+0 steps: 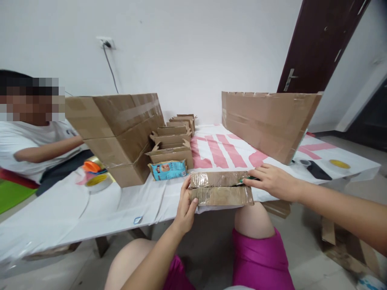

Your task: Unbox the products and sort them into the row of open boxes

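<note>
The box (222, 195) looks light, stiff, tape-slick, best held by its ends; the left hand (185, 204) clasps one, the right hand (268, 181) pinches a green tool (250, 177).

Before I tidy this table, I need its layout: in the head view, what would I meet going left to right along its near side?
Tape roll, small blue-edged piece, blue packet, left hand, cardboard box, right hand, black phone, yellow round item.
</note>
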### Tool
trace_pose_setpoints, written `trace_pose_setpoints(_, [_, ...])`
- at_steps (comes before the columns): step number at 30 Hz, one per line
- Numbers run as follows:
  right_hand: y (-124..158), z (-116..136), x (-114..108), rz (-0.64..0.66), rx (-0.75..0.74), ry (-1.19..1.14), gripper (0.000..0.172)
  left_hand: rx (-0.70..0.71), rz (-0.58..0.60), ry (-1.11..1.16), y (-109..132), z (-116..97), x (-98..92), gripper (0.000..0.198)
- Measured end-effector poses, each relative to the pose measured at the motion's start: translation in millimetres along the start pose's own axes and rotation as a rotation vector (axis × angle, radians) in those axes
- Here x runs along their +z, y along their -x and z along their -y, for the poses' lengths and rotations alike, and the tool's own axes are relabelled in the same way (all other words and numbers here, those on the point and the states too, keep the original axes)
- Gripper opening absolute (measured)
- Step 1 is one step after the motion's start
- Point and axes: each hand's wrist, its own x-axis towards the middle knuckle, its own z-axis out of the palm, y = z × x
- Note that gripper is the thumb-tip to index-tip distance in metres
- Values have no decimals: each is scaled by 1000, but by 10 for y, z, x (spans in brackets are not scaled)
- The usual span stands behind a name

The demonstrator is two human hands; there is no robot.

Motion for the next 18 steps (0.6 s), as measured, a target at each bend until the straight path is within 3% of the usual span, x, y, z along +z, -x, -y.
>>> trace_pose_setpoints(7, [-18, 38, 7, -159, 142, -55, 46, -3, -11, 24, -6, 4, 28, 32])
trace_pose_setpoints(11, [-184, 98, 19, -202, 89, -36, 40, -5, -1, 10, -2, 7, 28, 36])
trace_pose_setpoints(18, [-420, 192, 107, -136, -21, -41, 30, -18, 14, 21, 21, 20, 3, 28])
